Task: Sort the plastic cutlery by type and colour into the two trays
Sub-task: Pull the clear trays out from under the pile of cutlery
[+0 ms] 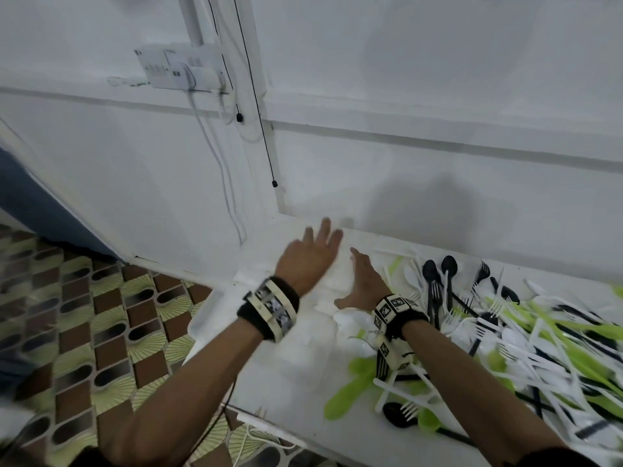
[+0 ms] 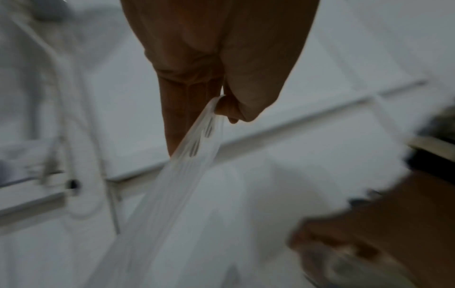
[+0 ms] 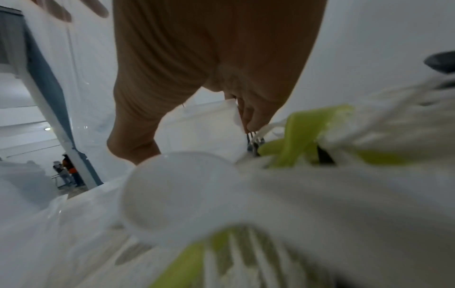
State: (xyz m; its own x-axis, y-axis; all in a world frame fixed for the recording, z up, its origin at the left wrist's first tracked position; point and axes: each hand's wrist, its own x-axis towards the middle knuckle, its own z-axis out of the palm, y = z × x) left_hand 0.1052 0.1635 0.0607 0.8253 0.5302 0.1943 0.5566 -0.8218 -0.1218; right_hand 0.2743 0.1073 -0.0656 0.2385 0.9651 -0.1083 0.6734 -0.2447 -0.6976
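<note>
1. Cutlery pile [image 1: 505, 332]: green, white and black plastic pieces heaped on the white table [image 1: 279, 392], near its front edge and spreading right.
2. Right hand [image 1: 365, 283]: at the pile's left margin, fingers extended forward, flat against the right edge of a white tray [image 1: 328, 281]; nothing is clasped.
3. Left hand [image 1: 310, 256]: over the tray's far left part, fingers straight; the wrist view shows the thumb pinching the tray rim [image 2: 197, 140] against them.
4. Wall [image 1: 438, 79]: directly behind the table.
</note>
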